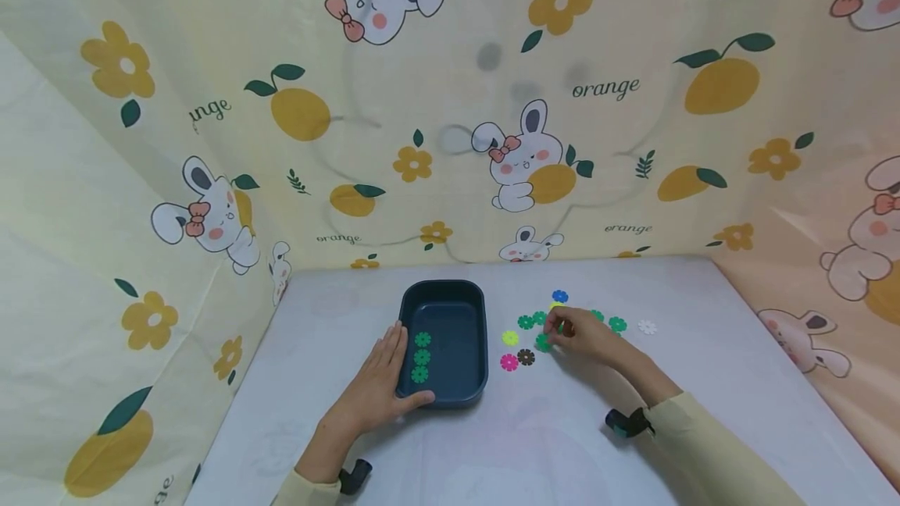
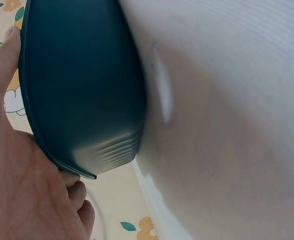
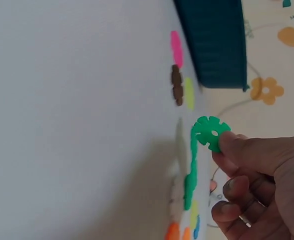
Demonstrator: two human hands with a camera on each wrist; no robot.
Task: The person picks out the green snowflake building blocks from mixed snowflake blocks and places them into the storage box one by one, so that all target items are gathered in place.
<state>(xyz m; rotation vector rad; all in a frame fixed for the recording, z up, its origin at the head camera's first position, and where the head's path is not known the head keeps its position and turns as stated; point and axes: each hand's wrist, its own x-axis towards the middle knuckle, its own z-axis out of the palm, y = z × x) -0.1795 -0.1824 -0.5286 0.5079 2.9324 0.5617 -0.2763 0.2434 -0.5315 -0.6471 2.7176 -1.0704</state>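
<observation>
A dark blue rectangular tray [image 1: 458, 354] stands on the table, with three green flower-shaped plastic discs [image 1: 422, 357] in a row along its left inside. My left hand [image 1: 376, 381] rests against the tray's left side, fingers straight along the wall and thumb at the near rim. To the right of the tray, my right hand [image 1: 587, 336] pinches a green notched disc [image 3: 210, 133] between thumb and fingertips, just above the table. Around that hand lie more discs: green [image 1: 526, 322], yellow [image 1: 509, 338], pink [image 1: 509, 363], brown [image 1: 526, 358] and blue [image 1: 559, 296].
A white disc [image 1: 647, 327] lies farthest right, near another green disc [image 1: 617, 324]. Orange discs [image 3: 172, 231] show low in the right wrist view. Patterned cloth [image 1: 450, 178] with rabbits and oranges hangs behind and beside the white table [image 1: 506, 451].
</observation>
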